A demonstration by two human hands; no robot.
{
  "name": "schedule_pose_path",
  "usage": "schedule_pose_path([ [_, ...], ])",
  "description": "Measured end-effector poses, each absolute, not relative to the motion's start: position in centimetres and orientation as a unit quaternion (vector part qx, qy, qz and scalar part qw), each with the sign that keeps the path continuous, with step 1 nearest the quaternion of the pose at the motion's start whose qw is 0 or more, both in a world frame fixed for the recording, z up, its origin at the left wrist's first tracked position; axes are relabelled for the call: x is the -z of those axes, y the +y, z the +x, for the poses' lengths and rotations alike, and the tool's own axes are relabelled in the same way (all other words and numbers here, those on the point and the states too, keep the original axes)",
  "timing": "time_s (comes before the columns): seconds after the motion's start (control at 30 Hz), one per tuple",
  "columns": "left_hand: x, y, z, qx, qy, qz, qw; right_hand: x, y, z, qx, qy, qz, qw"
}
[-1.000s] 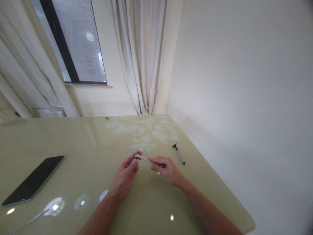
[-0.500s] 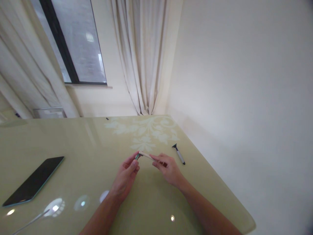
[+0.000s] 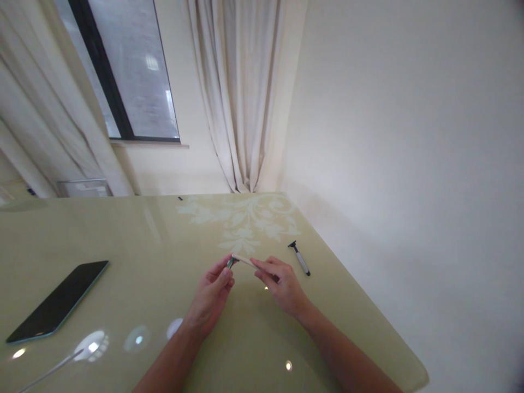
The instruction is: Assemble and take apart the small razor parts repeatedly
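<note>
Both my hands meet over the middle of a glossy yellow-green table (image 3: 123, 245). My right hand (image 3: 280, 286) pinches the pale handle of a razor (image 3: 242, 260) that points up and left. My left hand (image 3: 210, 297) has its thumb and fingers closed on the greenish head end of that razor. A second razor (image 3: 299, 258), with a dark head and a grey handle, lies on the table a little to the right of my right hand.
A dark phone (image 3: 57, 300) lies face up at the left. A thin white rod-like thing (image 3: 49, 371) shows at the lower left edge. The table's right edge runs along a white wall (image 3: 409, 164). A window (image 3: 126, 71) and curtains (image 3: 241, 93) are behind.
The razor's head end has risen slightly and the handle has tilted between my hands. Both hands stay in nearly the same place.
</note>
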State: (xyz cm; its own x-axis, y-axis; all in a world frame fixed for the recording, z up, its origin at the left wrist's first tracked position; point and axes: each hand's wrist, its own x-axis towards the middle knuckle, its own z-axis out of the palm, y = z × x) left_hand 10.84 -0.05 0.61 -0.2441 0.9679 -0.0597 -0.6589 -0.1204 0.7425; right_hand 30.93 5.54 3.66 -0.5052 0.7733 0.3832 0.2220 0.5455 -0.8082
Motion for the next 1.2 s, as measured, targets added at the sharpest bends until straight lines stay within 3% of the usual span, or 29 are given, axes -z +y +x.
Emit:
schedule_pose_path([
  [0.17, -0.6, -0.1, 10.7, -0.707, 0.332, 0.241, 0.576, -3.9, 5.1, 30.8, -0.441, -0.787, -0.273, 0.334],
  [0.43, -0.5, 0.0, 10.8, -0.712, 0.329, 0.238, 0.573, -3.5, 5.3, 31.1, -0.295, -0.817, -0.306, 0.389],
  [0.63, -0.9, -0.2, 10.8, -0.706, 0.337, 0.234, 0.577, -4.2, 5.0, 30.9, -0.414, -0.795, -0.278, 0.344],
  [0.9, -0.6, -0.2, 10.8, -0.711, 0.318, 0.222, 0.587, -4.1, 5.0, 31.1, -0.297, -0.818, -0.307, 0.385],
  [1.1, -0.7, -0.2, 10.7, -0.703, 0.326, 0.231, 0.588, -4.1, 4.7, 30.8, -0.390, -0.803, -0.271, 0.360],
  [1.2, -0.6, -0.1, 10.7, -0.710, 0.323, 0.228, 0.583, -4.0, 5.2, 31.0, -0.335, -0.804, -0.303, 0.387],
])
